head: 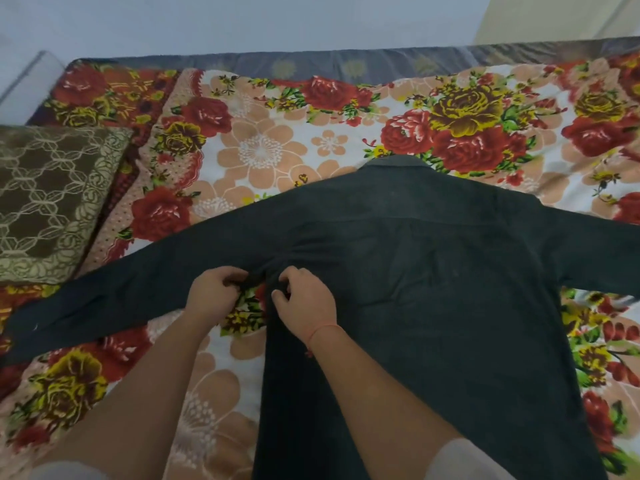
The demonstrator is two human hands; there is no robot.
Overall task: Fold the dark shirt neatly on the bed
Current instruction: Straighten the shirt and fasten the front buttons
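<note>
The dark shirt (pixel 433 271) lies back-up and spread flat on the bed (pixel 263 140), collar toward the far side and both sleeves stretched out sideways. My left hand (pixel 214 294) pinches the cloth at the underside of the left sleeve, right at the armpit. My right hand (pixel 304 299), with a red thread around the wrist, pinches the shirt's left side edge just beside it. The two hands are close together, a small gap of bedsheet between them. The right sleeve's end runs out of the frame.
A floral sheet with red and yellow roses covers the bed. A brown patterned pillow (pixel 52 199) sits at the left, just beyond the left sleeve. A pale wall runs behind the bed's far edge (pixel 346 64).
</note>
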